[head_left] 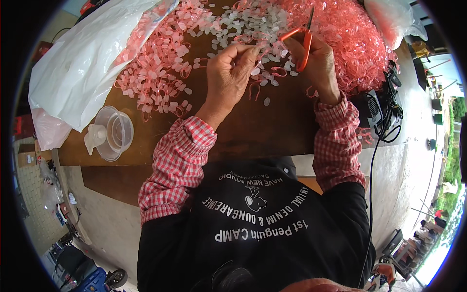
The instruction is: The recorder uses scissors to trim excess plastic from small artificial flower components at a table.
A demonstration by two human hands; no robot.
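I see both forearms [180,163] reach over the table's [272,138] near edge, left hand [230,73] pinching a pink plastic piece [263,48], right hand [321,64] gripping orange scissors [307,43].

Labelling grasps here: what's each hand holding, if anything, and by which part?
Right hand: orange-handled scissors, held by the handles, blades clear of the hand. Left hand: seemingly pinches a small pink piece; which part cannot be told.
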